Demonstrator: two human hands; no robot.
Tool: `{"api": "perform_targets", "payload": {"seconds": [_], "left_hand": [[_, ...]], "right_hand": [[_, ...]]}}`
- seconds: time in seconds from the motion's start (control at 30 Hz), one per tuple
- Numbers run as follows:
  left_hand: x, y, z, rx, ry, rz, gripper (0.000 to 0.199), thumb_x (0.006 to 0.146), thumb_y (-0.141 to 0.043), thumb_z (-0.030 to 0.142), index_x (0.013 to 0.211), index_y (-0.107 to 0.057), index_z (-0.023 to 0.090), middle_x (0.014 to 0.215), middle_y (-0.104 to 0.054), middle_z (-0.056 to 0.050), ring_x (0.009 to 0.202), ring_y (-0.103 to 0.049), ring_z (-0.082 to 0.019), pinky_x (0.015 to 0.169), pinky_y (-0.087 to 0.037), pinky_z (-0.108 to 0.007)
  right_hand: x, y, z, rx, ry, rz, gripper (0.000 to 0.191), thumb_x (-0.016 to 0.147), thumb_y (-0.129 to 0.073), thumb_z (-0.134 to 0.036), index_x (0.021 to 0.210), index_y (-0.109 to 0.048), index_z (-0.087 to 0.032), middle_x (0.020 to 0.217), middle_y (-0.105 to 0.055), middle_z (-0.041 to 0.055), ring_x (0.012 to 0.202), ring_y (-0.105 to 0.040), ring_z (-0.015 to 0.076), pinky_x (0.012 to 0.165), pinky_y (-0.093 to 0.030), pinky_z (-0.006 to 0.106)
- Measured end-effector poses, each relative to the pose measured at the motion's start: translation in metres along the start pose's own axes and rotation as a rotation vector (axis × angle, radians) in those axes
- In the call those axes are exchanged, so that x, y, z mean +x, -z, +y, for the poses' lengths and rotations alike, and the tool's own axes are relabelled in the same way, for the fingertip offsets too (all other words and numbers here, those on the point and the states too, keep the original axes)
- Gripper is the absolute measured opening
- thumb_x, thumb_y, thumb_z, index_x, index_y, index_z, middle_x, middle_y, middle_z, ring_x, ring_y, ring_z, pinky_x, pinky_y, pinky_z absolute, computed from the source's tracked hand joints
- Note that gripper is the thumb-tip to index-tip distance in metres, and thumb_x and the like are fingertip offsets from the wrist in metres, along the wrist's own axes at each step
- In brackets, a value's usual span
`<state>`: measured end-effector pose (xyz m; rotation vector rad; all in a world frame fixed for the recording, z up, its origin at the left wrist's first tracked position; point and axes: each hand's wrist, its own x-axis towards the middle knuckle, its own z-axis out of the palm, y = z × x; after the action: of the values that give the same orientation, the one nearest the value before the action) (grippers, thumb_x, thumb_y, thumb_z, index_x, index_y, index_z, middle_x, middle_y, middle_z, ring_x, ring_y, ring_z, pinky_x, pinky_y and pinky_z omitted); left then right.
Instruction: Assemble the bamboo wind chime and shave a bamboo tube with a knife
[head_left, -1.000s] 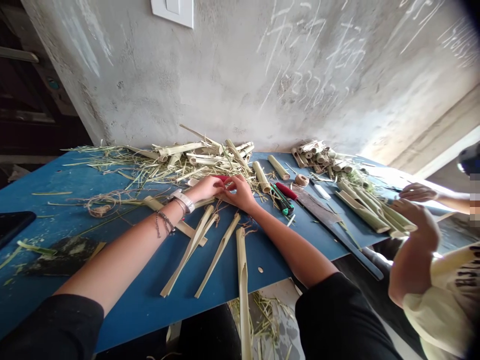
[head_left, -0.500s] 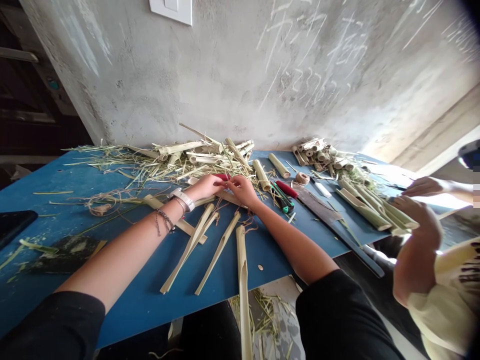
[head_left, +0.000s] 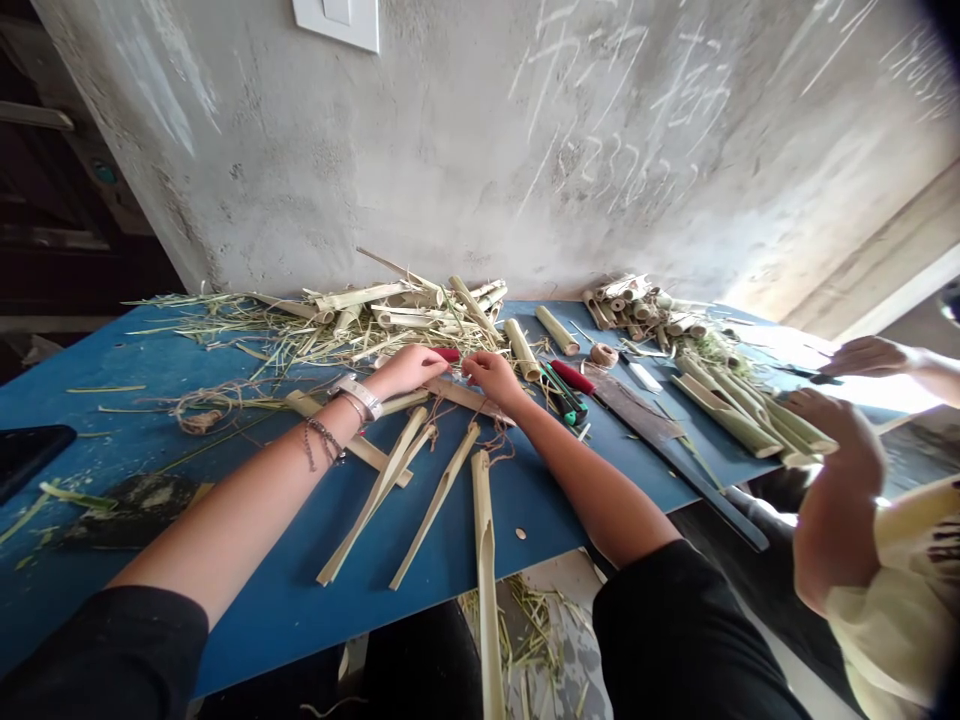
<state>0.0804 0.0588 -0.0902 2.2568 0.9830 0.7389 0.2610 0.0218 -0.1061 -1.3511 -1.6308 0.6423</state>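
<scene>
My left hand (head_left: 411, 370) is closed in a pinch beside a red handle (head_left: 448, 354). Just to its right, my right hand (head_left: 491, 378) also pinches its fingers together; anything held in either is too small to make out. Below both hands lies a flat bamboo strip (head_left: 472, 398) with brown twine (head_left: 496, 440) tied to it. Split bamboo pieces fan out toward me: a forked pair (head_left: 379, 495), a slim one (head_left: 436, 505) and a longer tube (head_left: 486, 560) that juts past the table edge.
Bamboo offcuts (head_left: 405, 305) and shavings heap along the wall. On the right lie a red-handled machete (head_left: 637, 415), green-and-black cutters (head_left: 566, 395), a twine roll (head_left: 604, 356) and cut bamboo tubes (head_left: 731, 415). A co-worker's hands (head_left: 862, 358) work at the far right.
My hands have drawn slightly apart, opening a small gap between the fingertips. The bamboo pieces lie almost as before. One of the co-worker's hands has shifted a little.
</scene>
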Motion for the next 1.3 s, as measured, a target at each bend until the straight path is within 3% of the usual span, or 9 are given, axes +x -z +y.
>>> {"api": "perform_targets", "payload": {"seconds": [0.1, 0.3, 0.47, 0.63, 0.8, 0.97, 1.3], "left_hand": [[0.001, 0.005, 0.0, 0.041, -0.031, 0.007, 0.029, 0.082, -0.051, 0.031, 0.095, -0.072, 0.015, 0.082, -0.069, -0.004, 0.067, -0.059, -0.017, 0.062, -0.041, -0.025], [-0.001, 0.005, 0.011, 0.126, -0.135, 0.1, 0.022, 0.078, -0.053, 0.02, 0.088, -0.072, 0.016, 0.095, -0.068, -0.006, 0.09, -0.06, -0.02, 0.083, -0.044, -0.028], [-0.002, 0.001, 0.014, 0.192, -0.318, 0.162, 0.029, 0.079, -0.045, 0.022, 0.088, -0.071, 0.013, 0.09, -0.067, -0.005, 0.087, -0.059, -0.017, 0.082, -0.045, -0.032], [0.0, -0.003, 0.015, 0.181, -0.385, 0.14, 0.032, 0.08, -0.038, 0.021, 0.086, -0.069, 0.012, 0.086, -0.064, -0.001, 0.085, -0.057, -0.013, 0.081, -0.044, -0.031], [-0.002, -0.011, 0.016, 0.155, -0.403, 0.142, 0.028, 0.077, -0.046, 0.009, 0.1, -0.062, 0.011, 0.105, -0.053, -0.008, 0.079, -0.056, -0.013, 0.075, -0.049, -0.029], [-0.002, -0.018, 0.008, 0.153, -0.396, 0.19, 0.047, 0.073, -0.051, -0.001, 0.116, -0.05, 0.017, 0.117, -0.042, -0.01, 0.079, -0.057, -0.013, 0.077, -0.053, -0.031], [-0.004, -0.019, 0.012, 0.327, -0.537, 0.313, 0.062, 0.081, -0.05, 0.004, 0.135, -0.03, 0.025, 0.131, -0.031, -0.014, 0.088, -0.058, -0.017, 0.081, -0.054, -0.035]], "right_hand": [[-0.001, 0.002, -0.002, -0.031, -0.049, -0.001, 0.019, 0.078, -0.051, -0.022, 0.061, -0.057, -0.016, 0.054, -0.056, -0.002, 0.052, -0.054, 0.012, 0.055, -0.042, 0.024], [-0.002, 0.001, -0.003, -0.003, -0.028, -0.056, 0.017, 0.078, -0.053, -0.024, 0.068, -0.065, -0.016, 0.058, -0.059, -0.0013, 0.054, -0.054, 0.0123, 0.057, -0.042, 0.024], [-0.002, -0.002, -0.004, 0.052, -0.054, -0.074, 0.019, 0.08, -0.048, -0.019, 0.066, -0.06, -0.016, 0.062, -0.06, -0.0013, 0.054, -0.053, 0.01, 0.056, -0.041, 0.021], [-0.002, -0.003, -0.003, -0.049, -0.011, -0.102, 0.022, 0.081, -0.049, -0.021, 0.064, -0.062, -0.015, 0.057, -0.057, -0.0012, 0.051, -0.049, 0.0098, 0.051, -0.035, 0.021], [-0.003, -0.004, -0.006, -0.106, 0.044, -0.13, 0.019, 0.078, -0.052, -0.02, 0.069, -0.067, -0.013, 0.052, -0.055, -0.0025, 0.05, -0.045, 0.0091, 0.051, -0.03, 0.022], [-0.003, -0.006, -0.008, -0.105, 0.13, -0.142, 0.019, 0.073, -0.052, -0.013, 0.076, -0.071, -0.012, 0.062, -0.062, -0.0011, 0.056, -0.048, 0.009, 0.056, -0.032, 0.021], [-0.005, -0.005, -0.011, -0.187, 0.148, -0.118, 0.023, 0.073, -0.052, -0.01, 0.08, -0.073, -0.013, 0.061, -0.062, -0.0013, 0.056, -0.048, 0.0093, 0.056, -0.032, 0.021]]}}
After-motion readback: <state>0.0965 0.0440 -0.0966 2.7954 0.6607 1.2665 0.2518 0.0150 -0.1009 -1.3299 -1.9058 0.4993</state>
